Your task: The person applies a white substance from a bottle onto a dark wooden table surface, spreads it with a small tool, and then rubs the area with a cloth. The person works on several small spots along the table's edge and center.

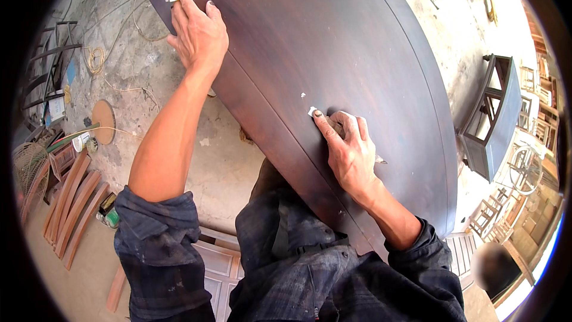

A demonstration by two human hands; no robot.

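Note:
A large dark-brown wooden tabletop (310, 36) with a curved edge and long straight seams lies in front of me. Near its far left edge, my left hand (199, 33) rests on the wood with curled fingers, and a lit-looking white cigarette (171, 0) sticks out between them. My right hand (351, 152) presses on the middle of the top, thumb forward, closed on a thin piece with a whitish tip (311, 111). A pointed grey corner shows at the other side of that hand; its palm hides the rest. A small white fleck (302, 95) lies just beyond the thumb.
Curved reddish wooden strips (74, 209) lie on the floor at left, near a round brown board (103, 121) and coiled cord (95, 59). A dark cabinet frame (491, 116) stands at right. Pale chair frames (491, 217) stand beyond it. A panelled wooden piece (217, 262) is below me.

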